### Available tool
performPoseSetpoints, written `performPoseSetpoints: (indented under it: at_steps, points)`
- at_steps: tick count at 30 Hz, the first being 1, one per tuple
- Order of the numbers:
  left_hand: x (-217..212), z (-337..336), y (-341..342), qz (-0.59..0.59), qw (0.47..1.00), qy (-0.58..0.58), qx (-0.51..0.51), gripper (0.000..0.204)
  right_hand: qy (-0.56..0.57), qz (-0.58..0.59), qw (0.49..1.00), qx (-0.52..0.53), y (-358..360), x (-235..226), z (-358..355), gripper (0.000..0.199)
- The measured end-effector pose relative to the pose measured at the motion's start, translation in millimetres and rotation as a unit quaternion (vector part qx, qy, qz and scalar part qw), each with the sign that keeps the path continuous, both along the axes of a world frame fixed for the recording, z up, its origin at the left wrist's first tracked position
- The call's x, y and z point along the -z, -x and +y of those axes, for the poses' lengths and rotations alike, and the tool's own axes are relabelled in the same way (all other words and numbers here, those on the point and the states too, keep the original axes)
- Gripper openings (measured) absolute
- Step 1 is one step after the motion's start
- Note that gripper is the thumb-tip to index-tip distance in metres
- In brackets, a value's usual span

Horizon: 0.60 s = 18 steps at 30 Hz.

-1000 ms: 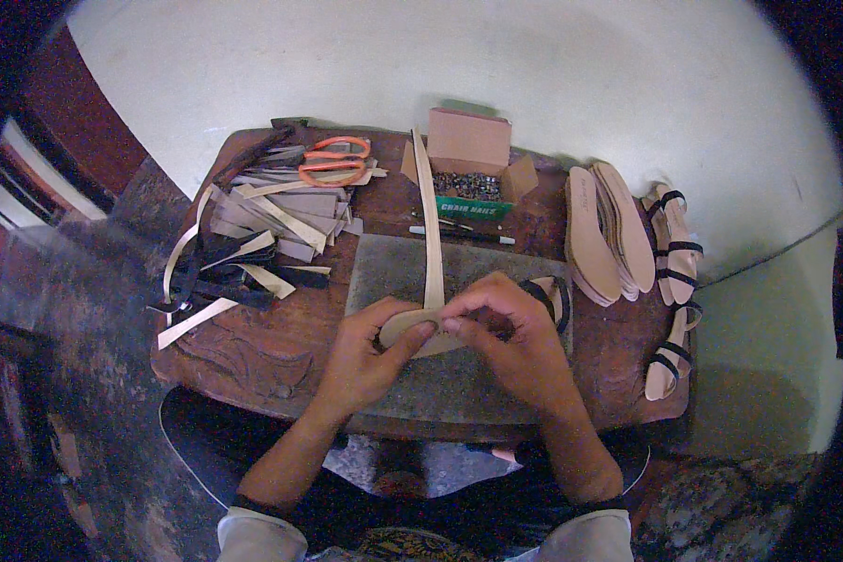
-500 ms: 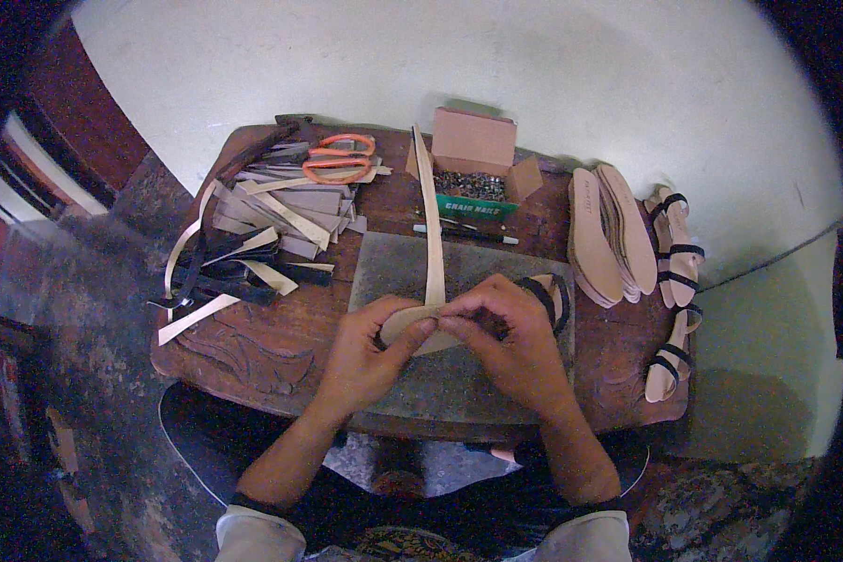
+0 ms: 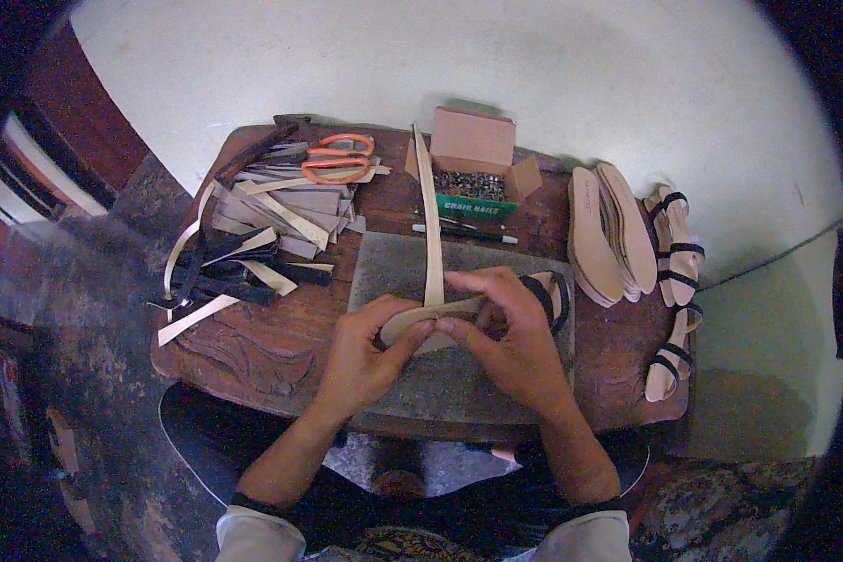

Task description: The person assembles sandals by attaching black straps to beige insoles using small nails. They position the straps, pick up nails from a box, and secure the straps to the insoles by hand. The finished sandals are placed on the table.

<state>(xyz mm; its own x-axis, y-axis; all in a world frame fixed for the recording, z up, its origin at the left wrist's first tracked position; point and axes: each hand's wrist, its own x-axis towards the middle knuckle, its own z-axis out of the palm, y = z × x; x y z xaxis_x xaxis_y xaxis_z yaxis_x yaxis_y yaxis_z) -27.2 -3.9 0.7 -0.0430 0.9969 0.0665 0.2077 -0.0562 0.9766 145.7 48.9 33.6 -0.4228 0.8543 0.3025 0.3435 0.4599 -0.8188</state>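
Note:
A tan sandal sole (image 3: 406, 323) is tilted up over the dark work mat, gripped by my left hand (image 3: 365, 351) with the thumb on its face. My right hand (image 3: 515, 347) presses its thumb against the same sole near the left thumb; its index finger is stretched out above the edge. From the sole's far edge a long pale strap (image 3: 432, 220) runs away from me, its dark tip near the back. Just beyond my right hand is a sandal end with black straps (image 3: 550, 298); whether it joins the held sole is hidden.
The mat (image 3: 384, 258) lies on a carved wooden table (image 3: 253, 361). Behind it are a pen (image 3: 468, 234) and an open box of nails (image 3: 475, 204). At left lie orange-handled scissors (image 3: 337, 170) on strap pieces (image 3: 290, 211). Soles (image 3: 595, 234) and finished sandals (image 3: 674, 248) occupy the right.
My right index finger has lifted off the sole at the strap's base and stretched out, showing more of the sole's edge. My left hand has stayed in place.

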Motion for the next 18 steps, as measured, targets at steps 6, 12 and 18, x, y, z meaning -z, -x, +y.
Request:
performPoseSetpoints:
  at_steps: [6,12,18]
  points:
    - [1.4,1.1,1.3,0.040,0.998,-0.057,-0.002,0.018,0.051,-0.002,0.998,-0.027,-1.6,3.9,-0.3,0.036]
    - [2.2,-1.5,-2.2,-0.021,0.999,-0.006,-0.027,0.018,0.070,-0.016,0.997,-0.002,-1.7,3.0,-0.9,0.031]
    - [-6.0,-0.8,2.5,-0.032,0.999,0.029,-0.011,0.017,0.072,-0.036,0.997,-0.001,-3.0,1.2,0.8,0.031]
